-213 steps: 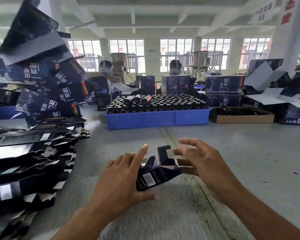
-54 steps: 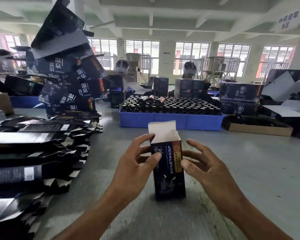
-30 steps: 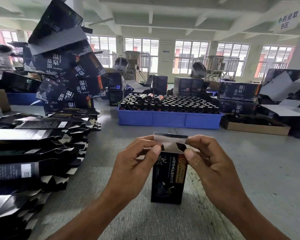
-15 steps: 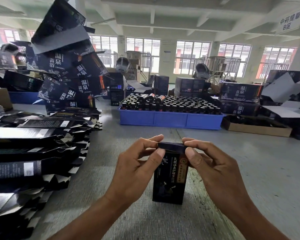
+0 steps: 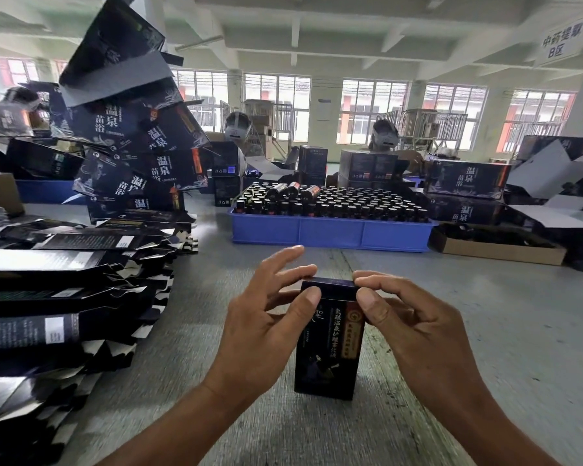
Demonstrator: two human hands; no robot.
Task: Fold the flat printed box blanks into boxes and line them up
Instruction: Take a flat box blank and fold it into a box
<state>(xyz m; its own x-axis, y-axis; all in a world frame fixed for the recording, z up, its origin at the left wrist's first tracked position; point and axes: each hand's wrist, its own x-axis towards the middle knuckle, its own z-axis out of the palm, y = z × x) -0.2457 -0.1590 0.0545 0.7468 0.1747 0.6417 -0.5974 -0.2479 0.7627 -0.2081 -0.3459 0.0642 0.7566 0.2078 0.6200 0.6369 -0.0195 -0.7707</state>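
Figure: closing the top of a folded box. My left hand (image 5: pixel 266 317) and right hand (image 5: pixel 408 317) meet at the upper end of the box (image 5: pixel 327 341), which stands upright on the grey table (image 5: pixel 485 331) directly in front of me. The left thumb presses the upper left corner of the printed front while its fingers lie over the closed lid; the right thumb and forefinger pinch the upper right corner. Both hands thus grasp the box, neither is released. The lid looks seated, though I cannot tell whether its tuck flap is fully home. Risks, as I judge them: uneven pressure from one thumb could dent the front panel or skew the lid, and a flap only half tucked could spring open on release; the tall, narrow box could also tip if I let go unevenly. To the left, the slumping stack of flat blanks (image 5: pixel 64 297) could slide toward the working space. Farther back stands the blue crate of bottles (image 5: pixel 330 230), well apart.
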